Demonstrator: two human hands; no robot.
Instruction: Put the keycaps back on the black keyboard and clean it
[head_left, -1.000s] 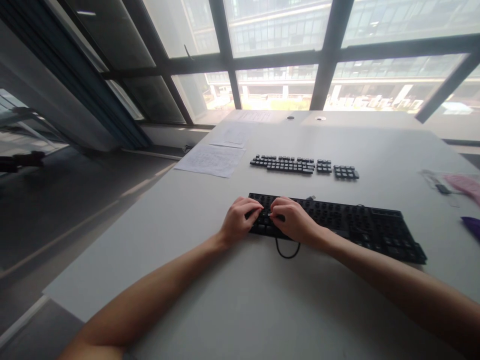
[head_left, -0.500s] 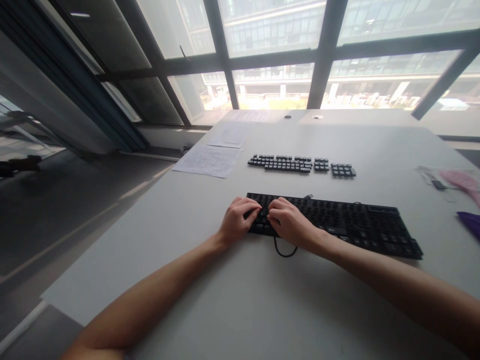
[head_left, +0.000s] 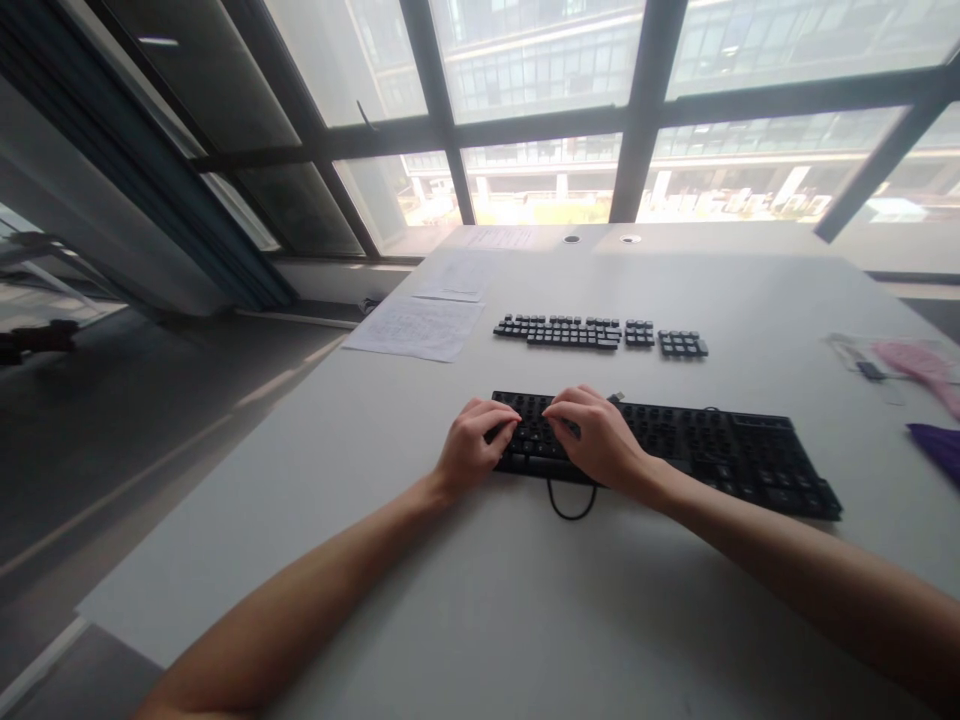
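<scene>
A black keyboard lies on the white table, most of its surface showing dark key positions. Over its left end, my left hand is pinched, thumb and forefinger together; whatever they hold is too small to make out. My right hand is just to the right of it above the keyboard, fingers also pressed together, their contents hidden. Behind the keyboard stand rows of loose keycaps, grouped like a keyboard layout, with a number block at their right. A black cable loop shows at the keyboard's front edge.
Written paper sheets lie at the table's left side. On the right are a pink object, a clear bag with a small dark item and a purple item. Windows stand behind the white table.
My right hand has shifted slightly up and to the right over the keyboard, away from my left hand. My left hand stays nearly where it was. The view has tilted a little.
</scene>
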